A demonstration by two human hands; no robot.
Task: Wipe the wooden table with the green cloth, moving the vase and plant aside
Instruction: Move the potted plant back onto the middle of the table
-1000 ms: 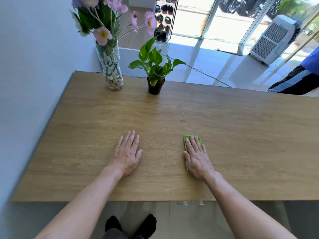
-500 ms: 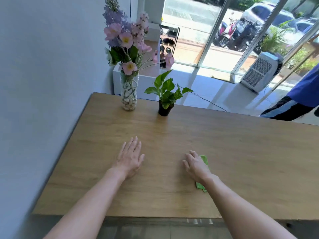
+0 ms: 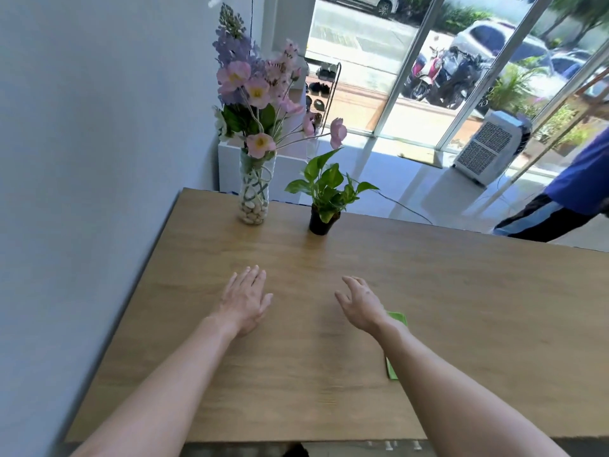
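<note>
Green cloth (image 3: 395,344): flat on the wooden counter (image 3: 461,308), partly under the right forearm, behind the right hand.
Right hand (image 3: 361,301): empty, fingers loosely spread.
Left hand (image 3: 245,300): empty, fingers together, palm down.
Potted plant (image 3: 324,196): beyond the right hand.
Flower vase (image 3: 253,197): beyond the left hand.

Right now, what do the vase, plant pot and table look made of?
Vase: clear glass or plastic; pebbles and stems show through.
Plant pot: black, matte, probably plastic; too small to be sure.
Table: wood or wood-look laminate; printed-looking grain, low sheen.
</note>
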